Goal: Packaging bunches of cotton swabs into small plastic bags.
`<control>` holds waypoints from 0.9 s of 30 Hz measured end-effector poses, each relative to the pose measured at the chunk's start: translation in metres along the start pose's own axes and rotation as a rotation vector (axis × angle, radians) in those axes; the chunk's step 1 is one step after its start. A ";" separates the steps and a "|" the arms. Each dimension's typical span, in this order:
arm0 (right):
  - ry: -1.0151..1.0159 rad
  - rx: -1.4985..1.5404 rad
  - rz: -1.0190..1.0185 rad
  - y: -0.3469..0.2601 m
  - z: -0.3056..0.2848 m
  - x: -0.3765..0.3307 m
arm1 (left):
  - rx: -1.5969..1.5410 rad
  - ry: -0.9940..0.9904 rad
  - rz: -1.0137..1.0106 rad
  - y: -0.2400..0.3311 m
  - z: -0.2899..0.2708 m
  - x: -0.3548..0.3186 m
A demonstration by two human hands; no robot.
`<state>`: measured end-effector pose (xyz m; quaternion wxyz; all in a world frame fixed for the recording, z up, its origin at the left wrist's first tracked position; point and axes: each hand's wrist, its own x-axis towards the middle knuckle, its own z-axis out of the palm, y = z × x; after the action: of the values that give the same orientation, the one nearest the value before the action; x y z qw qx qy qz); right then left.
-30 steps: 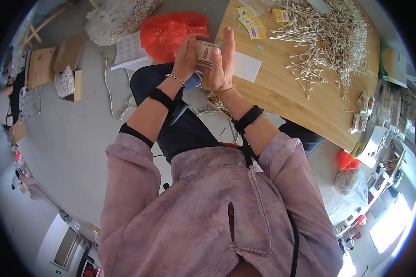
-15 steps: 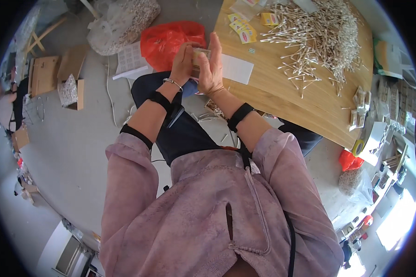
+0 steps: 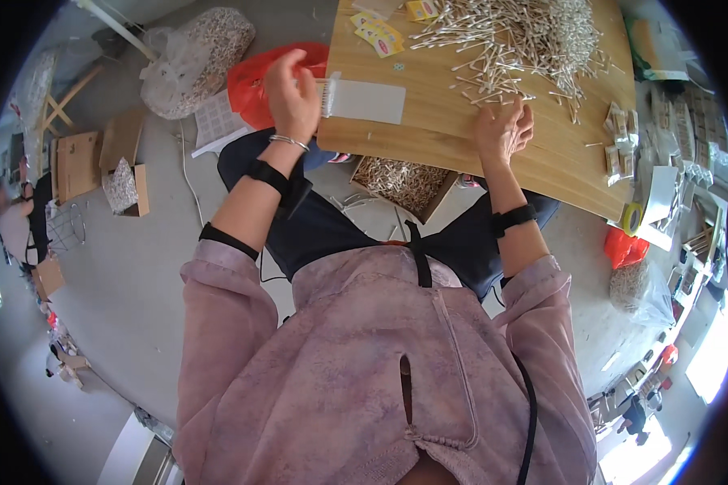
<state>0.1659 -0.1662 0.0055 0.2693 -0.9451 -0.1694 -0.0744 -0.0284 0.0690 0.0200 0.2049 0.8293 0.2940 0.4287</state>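
Cotton swabs (image 3: 534, 40) — heaped, yellow cards (image 3: 378, 36) (overlapping), red bag (image 3: 251, 85)

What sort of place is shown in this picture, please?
Probably a small packing workshop: a large heap of cotton swabs lies on the wooden table, small packs are near its right edge, and an open box of loose swabs is below its near edge.

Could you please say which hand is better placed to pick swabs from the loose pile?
Probably the right hand: it is right beside the swab pile, while the left hand is farther away, by the left edge of the table.
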 end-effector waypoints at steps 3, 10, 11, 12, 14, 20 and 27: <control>0.017 -0.037 -0.013 0.015 0.001 -0.004 | -0.185 -0.299 0.137 0.042 0.014 -0.017; -0.115 0.166 -0.214 -0.035 0.016 -0.036 | -0.149 -0.531 0.163 0.069 0.034 -0.050; -0.116 0.167 -0.212 -0.038 0.018 -0.037 | -0.142 -0.527 0.150 0.069 0.036 -0.050; -0.156 0.189 -0.269 -0.041 0.020 -0.038 | -0.132 -0.522 0.136 0.069 0.037 -0.051; -0.229 0.238 -0.380 -0.050 0.021 -0.042 | -0.121 -0.493 0.121 0.070 0.038 -0.052; -0.249 0.318 -0.456 -0.055 0.022 -0.023 | -0.161 -0.413 -0.008 0.064 0.042 -0.053; -0.075 0.118 -0.300 -0.019 0.019 0.022 | -0.035 -0.574 0.326 0.066 0.047 -0.033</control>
<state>0.1804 -0.1348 0.0034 0.3036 -0.8940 -0.3225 -0.0683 0.0159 -0.0059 0.0142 0.2223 0.9487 0.0803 0.2098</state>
